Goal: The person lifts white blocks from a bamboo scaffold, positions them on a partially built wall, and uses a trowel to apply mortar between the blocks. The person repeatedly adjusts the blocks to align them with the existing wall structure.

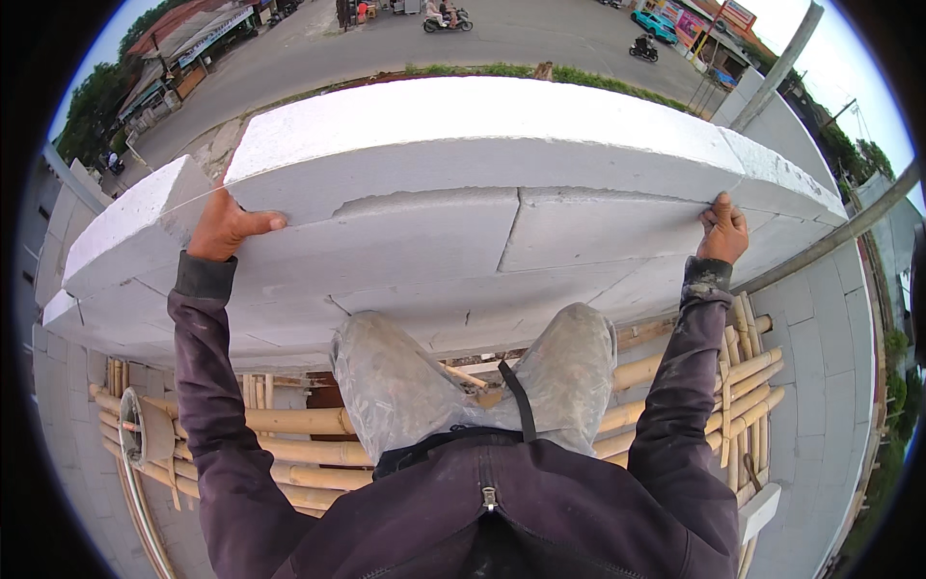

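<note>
Both hands grip white block (492, 145) | left hand (224, 227) fingers clamped on end | right hand (723, 232) likewise

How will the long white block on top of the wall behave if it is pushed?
The white block looks rigid and probably heavy: left hand and right hand grip its two ends. Its flat underside on the wall suggests sliding, not rolling. Its chalky edges may chip.

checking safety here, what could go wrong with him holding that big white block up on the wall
The block is long and gripped only at its ends by the left hand and right hand; it could tip or pinch fingers against the wall. The bamboo platform has gaps, so footing may slip. A street lies below; a dropped block could fall outward.
</note>
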The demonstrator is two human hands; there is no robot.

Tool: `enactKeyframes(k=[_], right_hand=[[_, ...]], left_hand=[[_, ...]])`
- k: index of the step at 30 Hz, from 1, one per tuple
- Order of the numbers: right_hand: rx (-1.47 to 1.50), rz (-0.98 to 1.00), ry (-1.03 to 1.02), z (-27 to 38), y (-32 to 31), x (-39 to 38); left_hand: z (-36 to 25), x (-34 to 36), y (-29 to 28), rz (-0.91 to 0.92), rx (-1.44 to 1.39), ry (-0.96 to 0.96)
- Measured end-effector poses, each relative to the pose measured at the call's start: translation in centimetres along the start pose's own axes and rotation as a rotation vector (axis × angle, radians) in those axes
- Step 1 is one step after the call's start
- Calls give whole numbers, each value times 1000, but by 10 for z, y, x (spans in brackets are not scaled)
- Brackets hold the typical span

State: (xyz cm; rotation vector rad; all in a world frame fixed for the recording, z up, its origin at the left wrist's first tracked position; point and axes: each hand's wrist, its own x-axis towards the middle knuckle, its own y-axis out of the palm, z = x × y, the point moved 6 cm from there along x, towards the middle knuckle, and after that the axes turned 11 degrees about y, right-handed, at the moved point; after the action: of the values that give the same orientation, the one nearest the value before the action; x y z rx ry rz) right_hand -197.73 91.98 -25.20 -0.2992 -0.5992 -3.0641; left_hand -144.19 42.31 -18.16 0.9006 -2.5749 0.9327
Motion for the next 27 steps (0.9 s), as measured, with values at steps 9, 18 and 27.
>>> enactKeyframes(k=[9,18,27], right_hand=[[-13,-47,-55,13,13,-17],[19,-59,-31,18,17,-20],[-13,-19,-34,7,8,-6]], left_hand=[[28,-3,-17,42,119,5],[27,-5,-19,41,152,61],[13,-2,-7,82,148,66]])
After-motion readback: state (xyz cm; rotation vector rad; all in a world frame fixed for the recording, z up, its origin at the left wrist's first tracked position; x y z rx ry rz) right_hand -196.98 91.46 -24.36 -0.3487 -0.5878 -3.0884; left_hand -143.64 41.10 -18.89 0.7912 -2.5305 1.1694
